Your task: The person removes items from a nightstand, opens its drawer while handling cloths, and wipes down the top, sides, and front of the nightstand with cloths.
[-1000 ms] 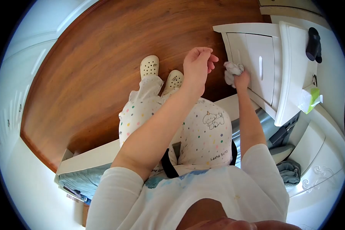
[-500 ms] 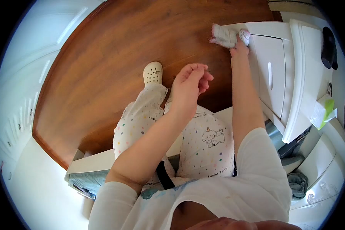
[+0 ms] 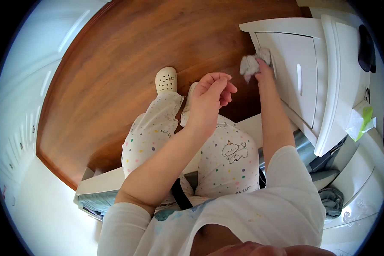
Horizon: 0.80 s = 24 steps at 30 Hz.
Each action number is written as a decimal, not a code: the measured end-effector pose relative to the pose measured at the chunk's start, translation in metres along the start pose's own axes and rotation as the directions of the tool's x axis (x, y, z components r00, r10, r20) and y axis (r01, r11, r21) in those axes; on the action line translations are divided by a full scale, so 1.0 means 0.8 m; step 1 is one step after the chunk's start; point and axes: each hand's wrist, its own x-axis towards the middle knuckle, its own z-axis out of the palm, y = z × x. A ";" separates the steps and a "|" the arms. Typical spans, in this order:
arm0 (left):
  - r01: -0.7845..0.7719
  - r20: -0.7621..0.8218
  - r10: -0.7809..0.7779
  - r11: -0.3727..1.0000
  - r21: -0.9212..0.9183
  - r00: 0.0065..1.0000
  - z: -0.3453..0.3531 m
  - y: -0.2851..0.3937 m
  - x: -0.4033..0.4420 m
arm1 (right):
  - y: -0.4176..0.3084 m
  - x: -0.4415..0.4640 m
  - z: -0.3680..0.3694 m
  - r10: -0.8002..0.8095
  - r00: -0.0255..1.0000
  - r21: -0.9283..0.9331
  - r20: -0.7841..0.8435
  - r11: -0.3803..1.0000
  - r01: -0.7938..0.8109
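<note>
My right hand (image 3: pixel 264 71) grips a crumpled pale cloth (image 3: pixel 249 66) against the front of a white cabinet (image 3: pixel 286 25), beside its drawer front (image 3: pixel 296 72). Part of the cloth hangs loose to the left, over the wooden floor. My left hand (image 3: pixel 213 90) hovers above my knee, its fingers curled in and the thumb resting near the index finger. Nothing shows in that hand, and it touches neither the cloth nor the cabinet.
Brown wooden floor (image 3: pixel 115 77) spreads ahead of my cream clogs (image 3: pixel 166 79). On the cabinet top lie a black object (image 3: pixel 365 49) and a green-and-white packet (image 3: pixel 362 121). White panelled doors (image 3: pixel 25 115) line the left. I sit on a low bed edge (image 3: pixel 100 183).
My right hand has drawn the cloth from the cabinet's far upper corner back toward me along its front. The cloth is more bunched up. My left hand stays nearly still.
</note>
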 end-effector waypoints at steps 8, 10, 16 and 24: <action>-0.019 -0.050 0.017 0.999 -0.050 0.999 -0.007 0.015 0.003 | -0.046 0.016 0.089 -0.214 0.797 0.463 0.565 0.882 -0.091; -0.028 -0.043 0.026 0.998 -0.056 0.999 -0.008 0.018 0.003 | -0.037 0.009 0.103 -0.031 0.914 0.308 0.404 0.946 -0.104; 0.083 -0.010 -0.083 0.996 -0.023 0.996 0.000 0.004 -0.008 | -0.022 0.039 0.132 0.029 0.997 0.078 0.074 0.996 -0.035; 0.029 -0.072 -0.031 0.999 -0.032 0.997 -0.009 0.019 0.002 | -0.039 0.004 0.133 -0.303 0.877 0.461 0.374 0.881 0.107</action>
